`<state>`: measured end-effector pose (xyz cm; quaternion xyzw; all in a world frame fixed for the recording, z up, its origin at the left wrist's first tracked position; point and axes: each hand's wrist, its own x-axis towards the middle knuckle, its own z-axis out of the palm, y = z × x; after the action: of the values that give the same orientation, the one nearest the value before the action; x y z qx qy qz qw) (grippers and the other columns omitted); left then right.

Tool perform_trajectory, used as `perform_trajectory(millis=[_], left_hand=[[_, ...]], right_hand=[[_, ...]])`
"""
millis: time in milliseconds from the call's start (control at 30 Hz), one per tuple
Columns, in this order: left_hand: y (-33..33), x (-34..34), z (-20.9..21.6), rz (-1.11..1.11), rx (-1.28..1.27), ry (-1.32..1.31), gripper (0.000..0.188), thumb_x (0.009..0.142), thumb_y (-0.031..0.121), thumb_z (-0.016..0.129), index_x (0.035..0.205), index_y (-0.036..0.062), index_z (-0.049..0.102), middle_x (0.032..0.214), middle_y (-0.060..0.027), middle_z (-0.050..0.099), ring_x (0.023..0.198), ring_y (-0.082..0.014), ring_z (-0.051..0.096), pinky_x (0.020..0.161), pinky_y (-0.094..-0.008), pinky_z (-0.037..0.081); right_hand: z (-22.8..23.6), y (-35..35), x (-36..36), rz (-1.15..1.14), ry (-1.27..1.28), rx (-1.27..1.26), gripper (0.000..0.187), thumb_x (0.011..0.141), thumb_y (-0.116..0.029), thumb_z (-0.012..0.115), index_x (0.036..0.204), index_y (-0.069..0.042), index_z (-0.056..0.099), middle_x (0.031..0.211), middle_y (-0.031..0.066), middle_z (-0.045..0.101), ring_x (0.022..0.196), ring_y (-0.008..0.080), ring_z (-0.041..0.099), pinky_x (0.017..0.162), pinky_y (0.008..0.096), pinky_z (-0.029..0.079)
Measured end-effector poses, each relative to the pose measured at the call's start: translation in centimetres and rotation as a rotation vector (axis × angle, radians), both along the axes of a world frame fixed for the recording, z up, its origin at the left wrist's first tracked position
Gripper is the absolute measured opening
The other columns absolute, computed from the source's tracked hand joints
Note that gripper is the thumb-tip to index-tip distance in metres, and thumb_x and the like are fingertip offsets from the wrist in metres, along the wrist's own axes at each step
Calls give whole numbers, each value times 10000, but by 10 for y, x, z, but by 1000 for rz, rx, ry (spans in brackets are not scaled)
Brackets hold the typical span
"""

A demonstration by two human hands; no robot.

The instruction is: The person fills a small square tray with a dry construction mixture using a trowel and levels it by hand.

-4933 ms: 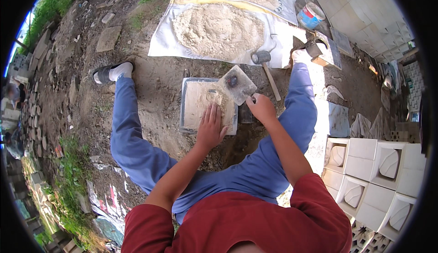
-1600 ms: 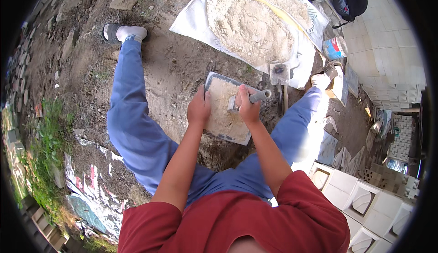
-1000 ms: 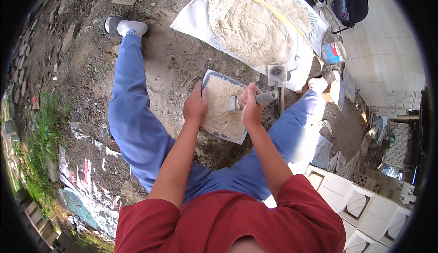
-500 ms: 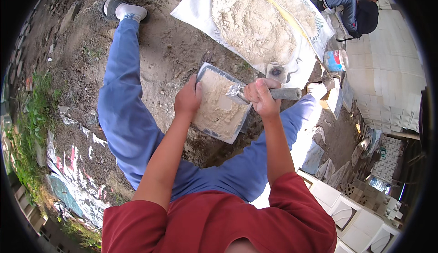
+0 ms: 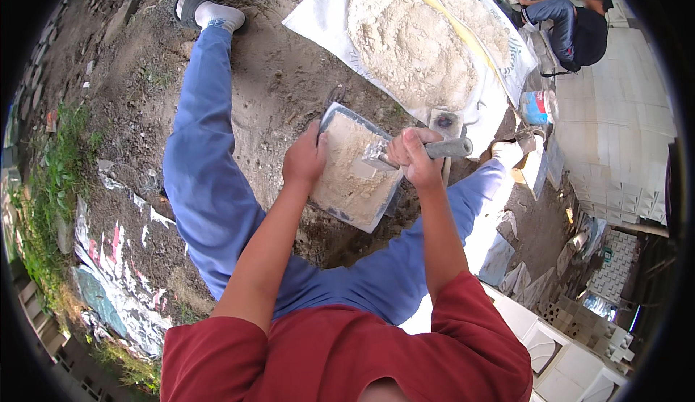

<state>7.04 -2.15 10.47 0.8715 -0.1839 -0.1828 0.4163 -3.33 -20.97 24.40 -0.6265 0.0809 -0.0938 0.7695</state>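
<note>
Rough dirt (image 5: 264, 112) spreads around me, with grass (image 5: 54, 177) along the far left. My left hand (image 5: 304, 157) is at the left edge of a shallow tray (image 5: 344, 216); I cannot tell whether its fingers grip or only steady it. The tray lies between my hands, its far edge sloping down to the right, with pale powder (image 5: 337, 141) in it. The trowel (image 5: 376, 157) is over the tray's right half, blade leftward beside a smooth patch (image 5: 362, 171); whether it touches I cannot tell. Its long axis runs nearly sideways to a grey handle (image 5: 456, 148). My right hand (image 5: 414, 154) is the nearer one, its fingers wrapped around the trowel between blade and handle end.
</note>
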Motion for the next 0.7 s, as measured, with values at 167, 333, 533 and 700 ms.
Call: perform_trajectory(millis=[167, 333, 533, 700], left_hand=[[2, -1, -3, 8, 37, 39, 453, 1060, 372, 474, 1429, 122, 554, 1172, -246, 711, 1050, -466, 680, 897, -568, 537], [-4, -8, -7, -8, 31, 94, 447, 1059, 367, 470, 1431, 135, 554, 1187, -247, 707, 1052, -468, 679, 899, -569, 537], [-6, -13, 0, -4, 67, 100, 451, 1059, 371, 470, 1433, 133, 552, 1190, -251, 706, 1058, -475, 677, 911, -567, 534], [-8, -17, 3, 16, 18, 49, 478, 1060, 384, 472, 1454, 121, 539, 1192, -249, 707, 1060, -473, 679, 910, -564, 537]], right_hand=[[-5, 11, 8, 35, -33, -92, 527, 1100, -243, 571, 623, -76, 420, 581, -50, 369, 529, 70, 302, 509, 306, 226], [-58, 5, -7, 7, 126, -136, 445, 1060, -166, 575, 643, -52, 468, 596, -56, 403, 559, 64, 326, 523, 300, 244], [-38, -2, -6, 26, 61, -35, 440, 1065, -159, 584, 653, -45, 478, 607, -53, 417, 548, 54, 330, 510, 295, 245], [-29, 7, 2, 61, 77, -72, 446, 1060, -176, 596, 651, -50, 473, 594, -53, 404, 548, 60, 332, 509, 299, 252]])
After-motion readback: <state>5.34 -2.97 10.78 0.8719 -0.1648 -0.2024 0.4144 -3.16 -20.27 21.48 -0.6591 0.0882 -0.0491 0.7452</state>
